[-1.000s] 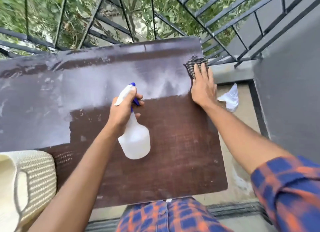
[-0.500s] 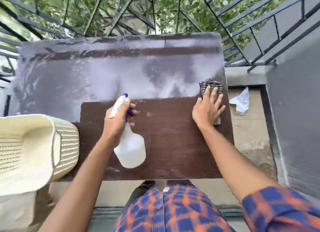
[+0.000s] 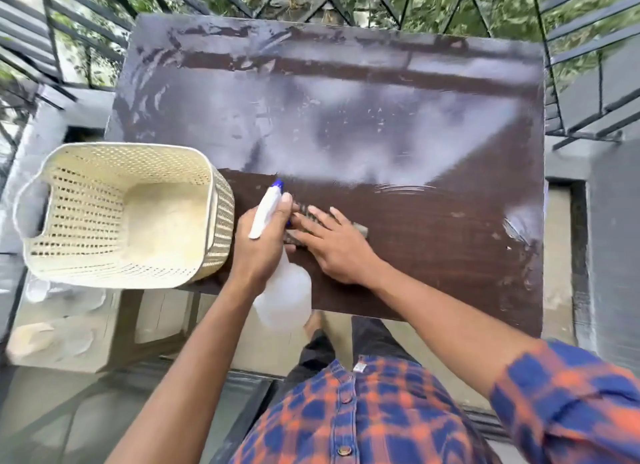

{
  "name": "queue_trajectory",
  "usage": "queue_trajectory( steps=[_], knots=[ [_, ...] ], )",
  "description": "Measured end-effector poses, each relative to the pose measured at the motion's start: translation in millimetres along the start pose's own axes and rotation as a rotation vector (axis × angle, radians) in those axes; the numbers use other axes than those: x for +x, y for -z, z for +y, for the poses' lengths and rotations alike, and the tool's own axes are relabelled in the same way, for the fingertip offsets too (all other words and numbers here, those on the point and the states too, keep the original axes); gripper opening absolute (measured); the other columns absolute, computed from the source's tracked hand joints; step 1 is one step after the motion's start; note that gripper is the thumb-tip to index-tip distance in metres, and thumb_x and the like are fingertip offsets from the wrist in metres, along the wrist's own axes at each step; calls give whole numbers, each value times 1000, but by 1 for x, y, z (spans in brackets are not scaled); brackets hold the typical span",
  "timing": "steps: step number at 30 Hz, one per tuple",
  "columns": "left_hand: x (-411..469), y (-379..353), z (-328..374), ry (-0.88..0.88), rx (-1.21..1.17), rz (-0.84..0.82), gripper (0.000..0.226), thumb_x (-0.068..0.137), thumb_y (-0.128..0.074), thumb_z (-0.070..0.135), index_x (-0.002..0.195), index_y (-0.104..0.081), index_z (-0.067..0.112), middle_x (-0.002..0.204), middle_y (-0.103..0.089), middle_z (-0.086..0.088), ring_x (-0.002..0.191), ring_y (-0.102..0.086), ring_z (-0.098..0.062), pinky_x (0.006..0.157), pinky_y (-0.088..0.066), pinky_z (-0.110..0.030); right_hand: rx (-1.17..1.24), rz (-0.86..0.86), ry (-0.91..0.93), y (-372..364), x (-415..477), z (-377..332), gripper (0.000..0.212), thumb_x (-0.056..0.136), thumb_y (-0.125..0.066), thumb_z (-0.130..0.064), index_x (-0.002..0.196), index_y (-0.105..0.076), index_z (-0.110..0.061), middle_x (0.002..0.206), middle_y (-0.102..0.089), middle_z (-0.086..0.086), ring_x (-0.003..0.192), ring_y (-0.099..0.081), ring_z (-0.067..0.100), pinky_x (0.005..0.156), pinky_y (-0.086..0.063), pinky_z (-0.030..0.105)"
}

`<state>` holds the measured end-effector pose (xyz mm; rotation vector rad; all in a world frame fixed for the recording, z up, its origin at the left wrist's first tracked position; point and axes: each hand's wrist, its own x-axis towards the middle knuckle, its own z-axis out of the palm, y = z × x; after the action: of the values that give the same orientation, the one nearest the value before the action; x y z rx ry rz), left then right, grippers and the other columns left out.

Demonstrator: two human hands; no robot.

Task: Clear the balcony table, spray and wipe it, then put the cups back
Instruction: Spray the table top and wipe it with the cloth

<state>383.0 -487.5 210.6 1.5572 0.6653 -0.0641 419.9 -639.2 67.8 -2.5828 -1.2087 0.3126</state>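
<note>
The dark brown balcony table [image 3: 433, 255] shines wet over its far half. My left hand [image 3: 261, 247] grips a white spray bottle [image 3: 285, 297] with a blue nozzle, held over the table's near edge. Right beside it, my right hand [image 3: 337, 243] lies flat with spread fingers on a dark checked cloth [image 3: 304, 217], pressing it onto the table. Only small parts of the cloth show under the fingers. No cups are clearly in view.
A cream woven plastic basket [image 3: 214, 217] stands empty at the table's left edge. Black metal railing [image 3: 588, 41] surrounds the far and right sides, with a grey wall [image 3: 616, 238] at the right. Blurred pale items lie on a stool [image 3: 59, 328] lower left.
My right hand has swept the cloth from the table's far right corner across to the middle, beside the bottle. The view has swung left, bringing the basket fully into sight.
</note>
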Motion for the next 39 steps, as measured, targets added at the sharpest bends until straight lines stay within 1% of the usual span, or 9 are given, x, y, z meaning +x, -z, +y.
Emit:
queue_trajectory(
  steps=[2,8,12,16,21,23,26,30,39],
  knots=[
    [-6,10,-7,0,44,1,31,97,-59,43,95,-73,15,84,-71,-3,82,-68,-11,53,-52,-26,-34,57,-42,5,-21,26,49,98,-46,-29,147,-48,-34,158,-41,-5,146,-37,25,117,-28,52],
    [-29,38,-22,-55,53,33,40,90,-58,47,104,-72,11,87,-72,0,86,-69,-3,54,-53,-25,17,127,-574,43,58,67,56,98,-46,-23,154,-36,-28,164,-28,1,150,-26,33,118,-23,57],
    [-46,55,-33,-91,22,78,40,90,-59,40,104,-72,6,86,-72,-4,80,-68,-1,51,-53,-24,22,49,-359,24,91,-3,58,98,-47,-20,154,-36,-27,164,-28,0,150,-24,33,120,-21,54],
    [-54,72,-44,-132,-12,42,34,91,-61,41,95,-72,8,81,-68,-16,72,-65,-14,55,-55,-24,58,28,-22,-22,29,-84,52,90,-56,-21,143,-53,-24,156,-44,4,142,-41,36,113,-34,57],
    [-62,87,-53,-109,28,21,26,92,-59,36,93,-73,14,80,-70,-3,71,-67,-11,52,-55,-30,25,-77,242,-34,-60,-79,68,85,-60,-15,149,-44,-31,160,-37,-4,146,-37,28,115,-33,50],
    [-62,90,-56,-96,52,11,33,91,-59,39,99,-73,11,84,-72,-5,77,-69,-10,51,-53,-27,4,-75,200,-23,-61,-49,68,86,-62,-12,149,-44,-32,160,-36,-5,147,-36,26,116,-30,50],
    [-62,92,-59,-87,71,-11,37,91,-58,41,102,-74,9,85,-72,-3,85,-71,-10,51,-53,-27,40,28,-129,-1,-27,-8,58,95,-54,-11,149,-45,-30,160,-36,-1,148,-32,30,116,-29,58],
    [-63,89,-58,-93,60,-22,39,90,-58,40,103,-73,7,85,-71,-1,83,-68,-4,51,-53,-25,124,102,-451,14,35,-19,53,101,-46,-16,152,-41,-31,164,-29,-4,152,-21,30,123,-14,51],
    [-56,60,-53,-74,18,-53,27,101,-60,26,98,-71,2,80,-68,-2,72,-65,-6,57,-53,-23,115,-47,43,-29,-89,-71,63,93,-56,-10,151,-43,-33,162,-31,-8,151,-27,25,121,-20,47]
  ],
)
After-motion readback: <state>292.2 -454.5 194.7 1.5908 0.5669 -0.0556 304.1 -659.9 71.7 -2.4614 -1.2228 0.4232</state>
